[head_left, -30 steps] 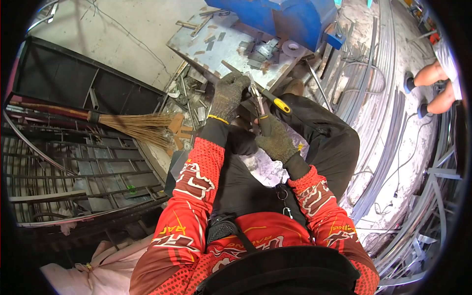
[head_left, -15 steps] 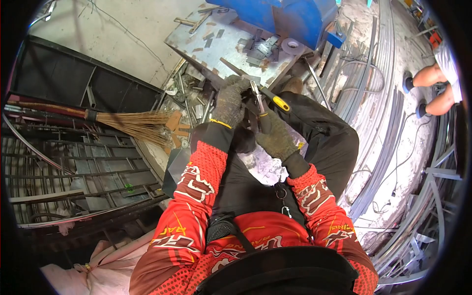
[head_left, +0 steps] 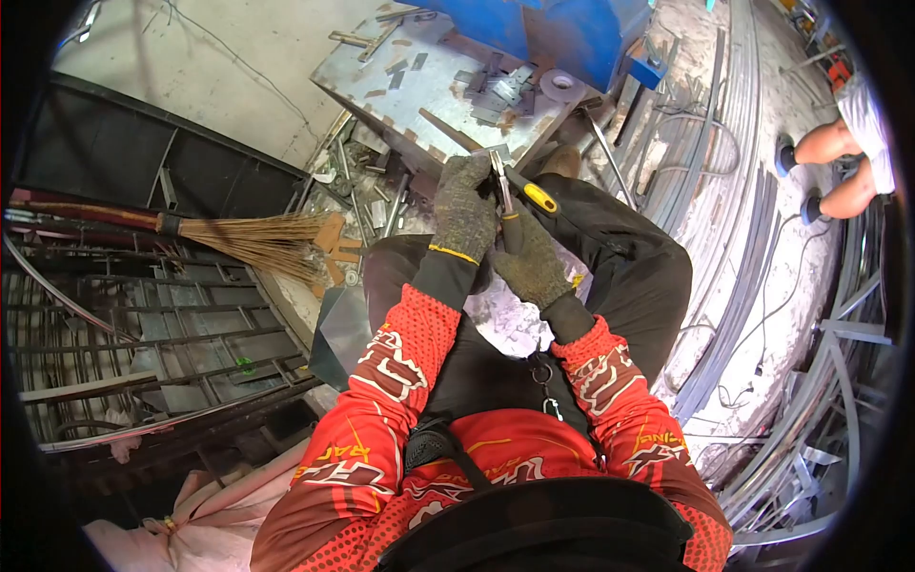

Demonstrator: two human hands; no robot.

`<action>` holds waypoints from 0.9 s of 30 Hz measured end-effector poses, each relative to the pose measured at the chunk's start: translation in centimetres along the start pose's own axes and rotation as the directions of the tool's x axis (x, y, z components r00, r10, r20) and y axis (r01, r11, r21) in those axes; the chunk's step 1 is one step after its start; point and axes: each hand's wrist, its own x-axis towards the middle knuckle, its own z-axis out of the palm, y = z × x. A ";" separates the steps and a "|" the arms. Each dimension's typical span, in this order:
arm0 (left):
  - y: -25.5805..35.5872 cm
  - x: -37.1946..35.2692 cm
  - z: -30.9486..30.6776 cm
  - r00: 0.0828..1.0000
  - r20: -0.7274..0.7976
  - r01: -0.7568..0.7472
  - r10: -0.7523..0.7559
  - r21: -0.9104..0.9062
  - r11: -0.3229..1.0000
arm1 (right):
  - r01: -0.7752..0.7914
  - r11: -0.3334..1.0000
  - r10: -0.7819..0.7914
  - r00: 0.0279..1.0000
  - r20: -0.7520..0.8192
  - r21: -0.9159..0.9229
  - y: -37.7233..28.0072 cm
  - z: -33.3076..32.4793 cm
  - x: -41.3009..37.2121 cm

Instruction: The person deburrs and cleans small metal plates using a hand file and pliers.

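Observation:
My right hand [head_left: 534, 272], in a dark knit glove, is closed around a dark handle of what look like pliers [head_left: 503, 176], silver-headed and pointing away from me. A black handle with a yellow patch [head_left: 539, 197] slants out to the right of the metal head. My left hand [head_left: 467, 205], gloved too, is closed just left of the pliers' head, its fingertips close to the jaws. Whatever it grips is hidden by the glove. Below the hands, a crumpled whitish-purple cloth or bag [head_left: 505, 315] lies between my legs.
Ahead stands a metal-topped low table [head_left: 381, 114] with small metal pieces, a grinding disc [head_left: 562, 86] and a blue machine [head_left: 496, 24]. A stick broom [head_left: 257, 238] and metal frames are at left. Long metal strips [head_left: 734, 286] cover the right floor, near another person's legs [head_left: 829, 172].
My left hand has shifted right and slightly toward me, closer to the right hand. The pliers stay in my right hand, almost unmoved. My left knee now shows more beside the left forearm.

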 end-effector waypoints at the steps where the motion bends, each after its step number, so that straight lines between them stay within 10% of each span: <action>1: -0.3 0.3 -0.6 0.998 0.018 0.065 -0.063 -0.130 0.989 | -0.003 1.000 0.003 1.000 -0.005 -0.007 0.1 0.1 0.0; 5: -0.7 0.2 -1.4 0.999 0.024 -0.025 0.022 0.163 0.986 | -0.064 0.996 0.063 0.998 0.017 0.062 -0.5 0.0 -0.1; 7: -0.7 0.0 -2.3 0.941 0.211 -0.334 0.263 0.693 0.639 | -0.093 0.994 0.090 0.995 0.045 0.065 -1.0 -0.4 0.0; 11: -2.1 1.7 -4.8 0.899 0.132 -0.390 0.417 0.673 0.628 | -0.167 0.980 0.153 0.979 0.133 0.106 -1.5 -0.8 0.3; 13: 1.5 1.6 -4.2 0.996 0.049 -0.089 0.075 0.430 0.898 | -0.067 0.994 0.057 0.992 0.114 0.087 -1.4 -1.0 0.4; 27: 3.1 -0.4 -2.9 0.998 -0.050 -0.022 0.048 0.418 0.908 | -0.050 0.993 0.060 0.994 0.095 -0.105 -0.3 -0.6 -0.2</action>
